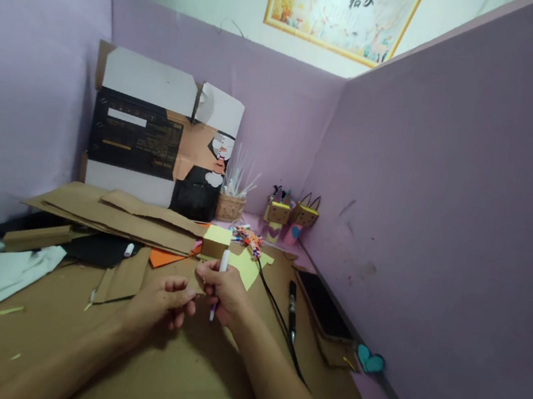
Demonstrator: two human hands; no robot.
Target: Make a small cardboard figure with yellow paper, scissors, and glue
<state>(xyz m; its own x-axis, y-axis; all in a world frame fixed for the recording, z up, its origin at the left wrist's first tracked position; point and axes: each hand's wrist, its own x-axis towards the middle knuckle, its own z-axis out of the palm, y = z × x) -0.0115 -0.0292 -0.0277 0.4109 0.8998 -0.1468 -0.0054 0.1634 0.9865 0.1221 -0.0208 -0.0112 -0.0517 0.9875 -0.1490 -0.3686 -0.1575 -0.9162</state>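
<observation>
A small piece of brown cardboard (198, 283) sits between my two hands over the middle of the work surface. My left hand (168, 300) pinches its near left edge between thumb and fingers. My right hand (226, 291) has its fingertips on the far side of the piece and also holds a white marker (224, 260), upright between the fingers, its purple end pointing down. Just beyond the hands stands a yellow box-like block (216, 243), beside a pale yellow paper cutout (248, 265).
Cardboard strips (126, 221) and orange paper (163, 257) lie at back left, near a white cap (129, 250). A white cloth (5, 279) is at left. On the right are a black pen (292, 311), a phone (323, 303) and a black cord (274, 309). Purple walls enclose the surface.
</observation>
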